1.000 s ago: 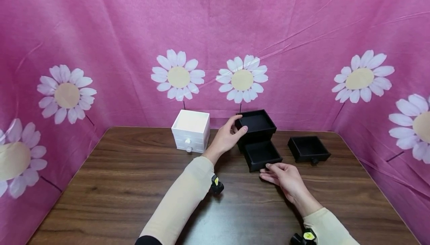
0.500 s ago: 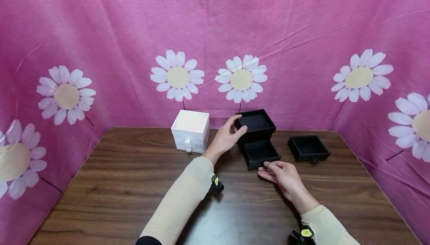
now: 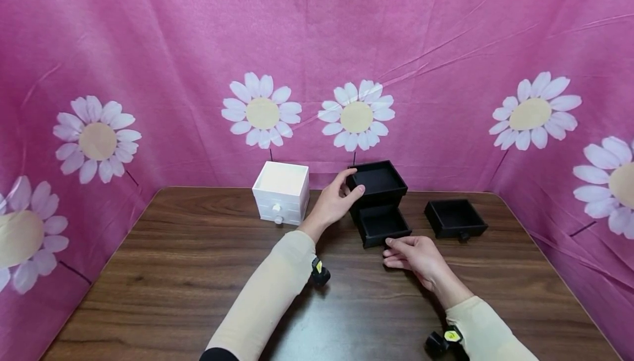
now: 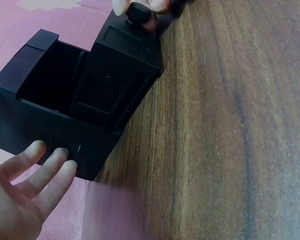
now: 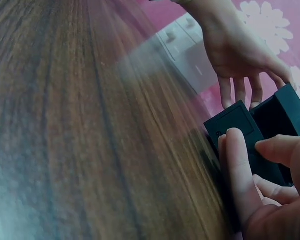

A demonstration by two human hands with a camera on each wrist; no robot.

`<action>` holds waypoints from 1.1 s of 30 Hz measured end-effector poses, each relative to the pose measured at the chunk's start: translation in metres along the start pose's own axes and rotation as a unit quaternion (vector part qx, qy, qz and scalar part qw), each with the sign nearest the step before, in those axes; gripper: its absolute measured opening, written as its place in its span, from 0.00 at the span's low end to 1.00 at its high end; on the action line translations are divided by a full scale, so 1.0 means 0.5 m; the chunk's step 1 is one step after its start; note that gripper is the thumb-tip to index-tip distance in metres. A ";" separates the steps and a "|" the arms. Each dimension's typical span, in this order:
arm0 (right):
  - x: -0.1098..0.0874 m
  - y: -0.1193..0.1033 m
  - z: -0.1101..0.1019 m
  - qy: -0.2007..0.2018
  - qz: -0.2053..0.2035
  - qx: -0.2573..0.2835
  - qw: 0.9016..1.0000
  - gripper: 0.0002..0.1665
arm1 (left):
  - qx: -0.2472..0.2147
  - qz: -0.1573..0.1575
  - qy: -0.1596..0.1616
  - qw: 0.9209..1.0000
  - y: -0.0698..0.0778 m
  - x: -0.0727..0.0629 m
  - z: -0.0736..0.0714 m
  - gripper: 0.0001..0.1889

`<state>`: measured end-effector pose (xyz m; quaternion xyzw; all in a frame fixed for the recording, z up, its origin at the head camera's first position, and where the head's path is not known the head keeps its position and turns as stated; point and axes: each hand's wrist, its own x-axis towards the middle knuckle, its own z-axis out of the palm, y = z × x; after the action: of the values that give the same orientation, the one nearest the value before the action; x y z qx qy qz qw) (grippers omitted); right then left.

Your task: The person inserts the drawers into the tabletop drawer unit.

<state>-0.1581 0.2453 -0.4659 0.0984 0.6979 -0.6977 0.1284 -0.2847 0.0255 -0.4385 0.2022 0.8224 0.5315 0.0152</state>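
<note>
In the head view a black drawer box [image 3: 377,178] stands near the back of the table, its lower drawer [image 3: 384,223] pulled partway out. My left hand [image 3: 331,201] holds the box by its left side, thumb and index finger at the top rim. Other fingers [image 4: 57,167] lie against the side wall in the left wrist view. At the drawer's front my right hand [image 3: 421,259] pinches the round black knob [image 4: 138,12], which shows between its fingers in the left wrist view. Both the drawer and the box's top look bare inside.
A loose black drawer [image 3: 454,219] with a knob sits to the right of the box. On the left is a white drawer box [image 3: 280,193] with two white knobs. Pink cloth [image 3: 436,64] with daisies hangs behind the wooden table [image 3: 198,262].
The lower drawer has slid a little farther into the black box, with my right hand moving along at its front. My left hand stays on the box.
</note>
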 end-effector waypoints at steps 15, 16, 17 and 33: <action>0.017 -0.007 0.005 0.029 0.001 -0.017 0.999 0.25 | 0.005 0.002 -0.001 1.000 -0.002 0.002 0.002 0.29; 0.019 -0.007 0.005 0.030 0.001 -0.017 0.999 0.25 | 0.004 0.001 -0.001 1.000 -0.001 0.001 0.001 0.29; 0.021 -0.007 0.006 0.031 0.000 -0.018 0.999 0.25 | 0.003 0.001 -0.001 1.000 -0.002 0.001 0.001 0.29; 0.041 -0.011 0.004 0.040 -0.001 -0.008 0.999 0.23 | -0.002 -0.001 0.000 1.000 0.000 0.000 0.002 0.29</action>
<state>-0.1793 0.2422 -0.4672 0.1241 0.7084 -0.6875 0.1007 -0.2844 0.0262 -0.4391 0.2013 0.8216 0.5331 0.0168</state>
